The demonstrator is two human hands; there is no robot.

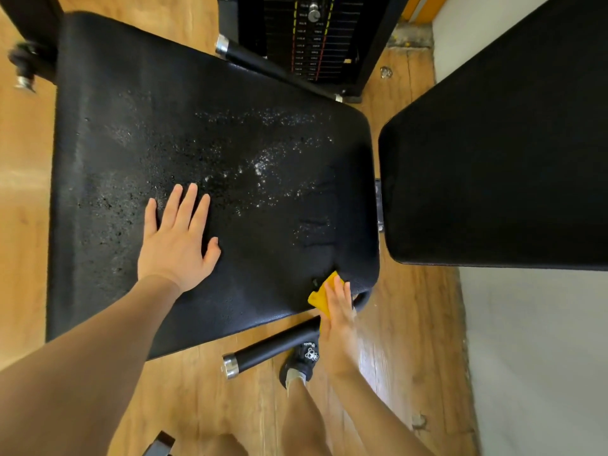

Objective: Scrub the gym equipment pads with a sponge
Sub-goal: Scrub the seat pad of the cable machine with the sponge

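One sponge (319,296) in play, yellow, pressed under the right hand (339,319) at the near right corner of the seat pad (263,232); fingers lie fairly straight over it, though whether the thumb hooks underneath I cannot tell from this angle. Left hand (176,240) is flat on the pad, fingers spread, bracing and holding nothing. Progress looks early: white foam or spray specks are scattered over the middle and far half of the pad, apparently unscrubbed, and only the corner is being worked. The second pad (510,153), just beside to the right, looks dry and untouched, so probably still to do. No containers in view, no bucket or spray bottle. Weight stack (312,37) stands behind, handle (273,347) near the sponge hand.
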